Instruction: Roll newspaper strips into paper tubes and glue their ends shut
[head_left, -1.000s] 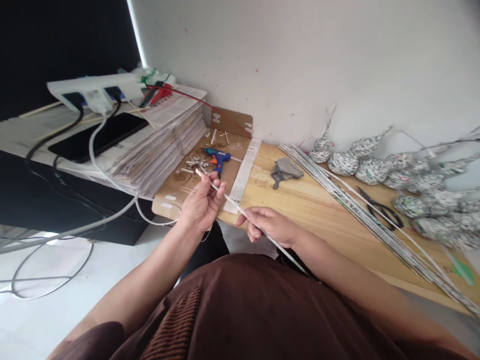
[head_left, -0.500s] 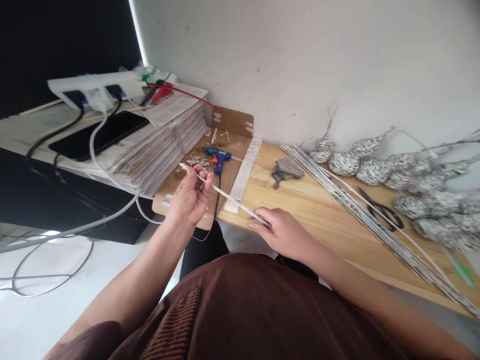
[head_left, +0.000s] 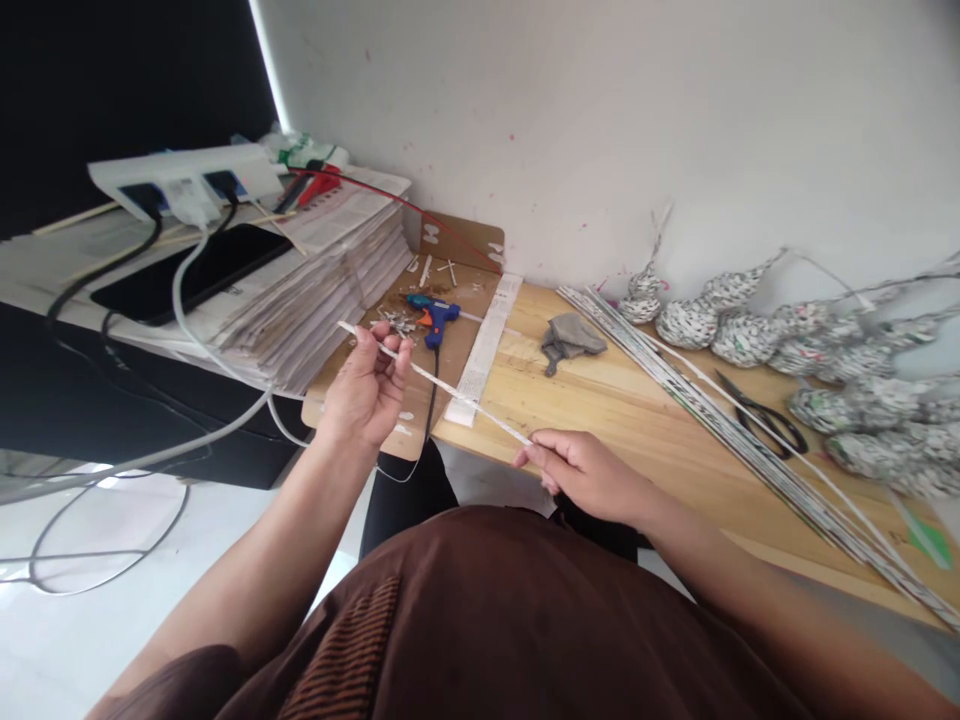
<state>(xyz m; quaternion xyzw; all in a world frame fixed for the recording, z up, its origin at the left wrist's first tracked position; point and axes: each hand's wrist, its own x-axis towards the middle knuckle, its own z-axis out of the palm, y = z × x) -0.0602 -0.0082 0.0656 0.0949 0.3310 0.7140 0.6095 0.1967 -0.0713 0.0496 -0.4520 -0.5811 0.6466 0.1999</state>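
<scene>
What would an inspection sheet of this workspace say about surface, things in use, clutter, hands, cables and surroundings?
Surface: wooden table, cardboard at one end.
Things in use: thin pale rod.
Clutter: white scraps beside the glue gun; grey cloth; scissors beside long paper rods.
Hands: left hand and right hand both hold the rod.
Cables: white cable and black cable plugged into power strip; glue gun cord.
Surroundings: wall behind; newspaper stack at left, woven shapes at right.

L hand (head_left: 371, 388) palm up, R hand (head_left: 576, 470) curled, both pinching.
</scene>
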